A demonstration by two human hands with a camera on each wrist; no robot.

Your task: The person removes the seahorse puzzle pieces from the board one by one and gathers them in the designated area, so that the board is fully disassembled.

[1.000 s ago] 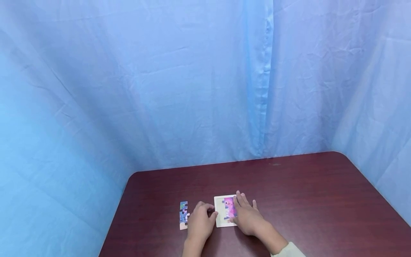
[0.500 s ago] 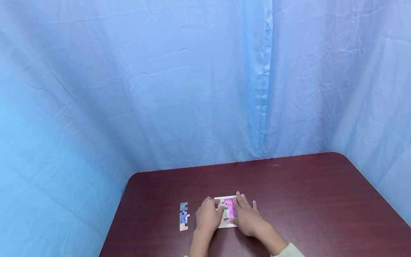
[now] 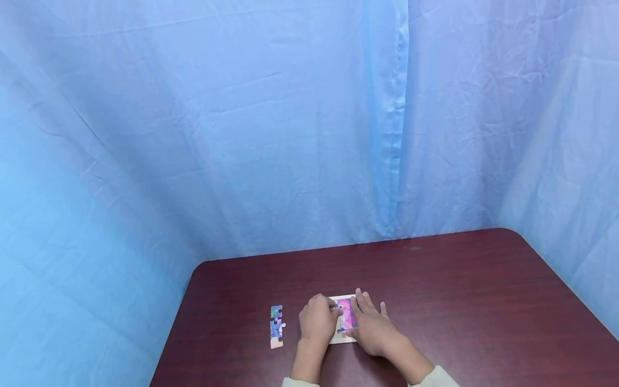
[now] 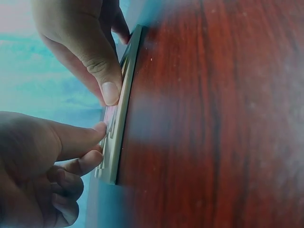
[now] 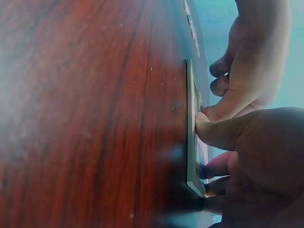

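Note:
A pale puzzle tray [image 3: 342, 341] lies flat on the table, with pink and purple joined pieces [image 3: 346, 310] in its right part. My left hand [image 3: 318, 321] reaches over the tray's left side, thumb and finger pinching a puzzle piece that they mostly hide. Outstretched, my right hand [image 3: 376, 329] rests on the pieces and the tray's right side. In the left wrist view, the left fingertips touch low over the tray [image 4: 119, 137], beside the right thumb. The right wrist view shows the right thumb on the tray's near rim [image 5: 191, 156].
Several blue and cream puzzle pieces [image 3: 276, 327] lie in a column on the dark red table [image 3: 435, 290], left of my left hand. Blue curtains [image 3: 290, 134] hang behind the table and at both its sides.
My left hand has moved right, from beside the tray to over its left part, uncovering more of the loose column. My right hand has stayed in place.

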